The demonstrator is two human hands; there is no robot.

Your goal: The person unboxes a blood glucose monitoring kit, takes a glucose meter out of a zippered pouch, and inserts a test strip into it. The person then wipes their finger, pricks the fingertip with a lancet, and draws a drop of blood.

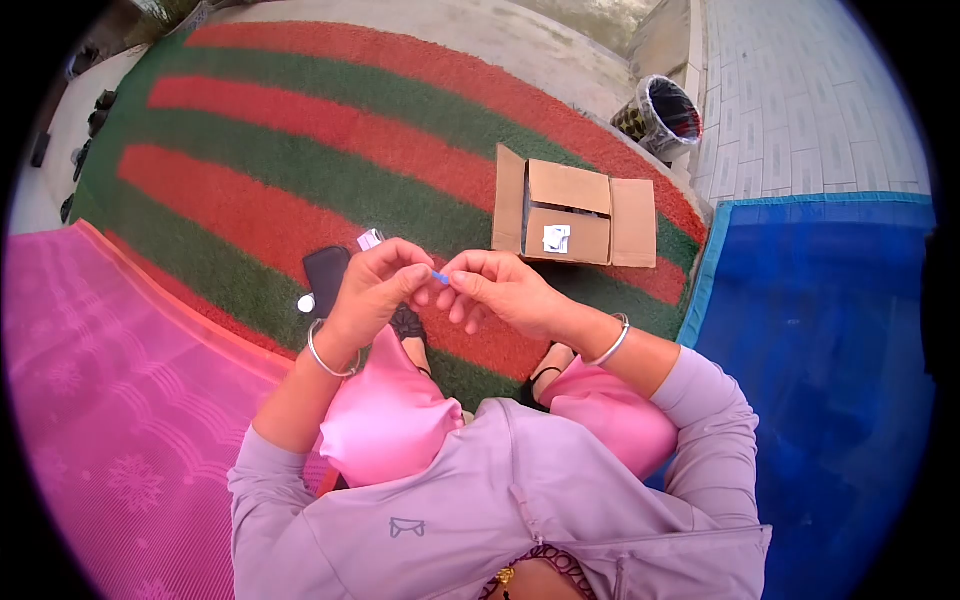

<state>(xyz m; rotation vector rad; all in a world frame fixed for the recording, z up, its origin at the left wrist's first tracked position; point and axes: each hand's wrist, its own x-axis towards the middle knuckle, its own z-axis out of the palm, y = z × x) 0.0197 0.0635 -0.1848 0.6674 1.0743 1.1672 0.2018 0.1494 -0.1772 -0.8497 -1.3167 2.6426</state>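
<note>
A small blue piece (440, 278), too small to name by kind, is pinched between my two hands in front of my knees. The fingertips of my left hand (385, 280) close on its left end. At the other end, the thumb and forefinger of my right hand (500, 290) press together on it, with the other fingers curled below. Just beyond my left hand lie a small white packet (370, 239) and a flat black item (326, 280), partly hidden by that hand. Beside the black item is a small round white thing (306, 303).
A cardboard box (570, 185) with flaps spread and white papers on top stands ahead to the right on the red-and-green striped carpet (250, 110). Behind it is a lined waste bin (665, 115). A pink mat (120, 400) lies left, a blue mat (820, 350) right.
</note>
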